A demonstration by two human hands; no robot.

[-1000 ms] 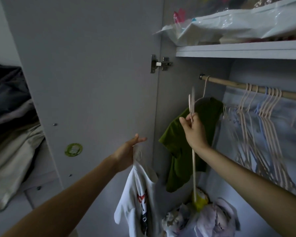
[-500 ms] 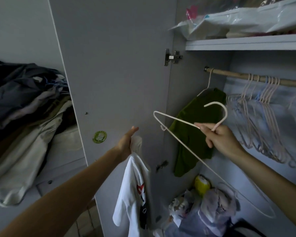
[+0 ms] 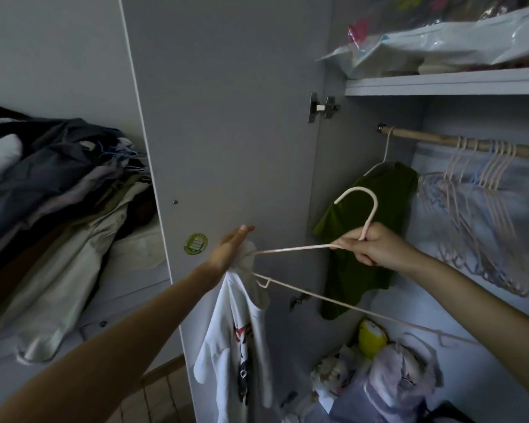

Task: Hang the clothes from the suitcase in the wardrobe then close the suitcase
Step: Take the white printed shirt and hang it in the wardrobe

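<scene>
The left hand (image 3: pixel 230 250) grips a limp white printed T-shirt (image 3: pixel 239 340) by its collar; at its 3 o'clock, the right hand (image 3: pixel 371 244) clasps a pale wire hanger (image 3: pixel 290 248).

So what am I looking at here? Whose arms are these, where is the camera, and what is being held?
There is no machine here: these are a person's two bare arms, filmed by a wide-angle camera worn on the head, looking forward and down. The right hand grips a pale pink wire hanger just below its hook. The left hand holds up a white printed T-shirt, with one end of the hanger at the shirt's top. Behind stands an open grey wardrobe: a green T-shirt already hangs on the wooden rail beside empty hangers. A pile of clothes lies at the left.
</scene>
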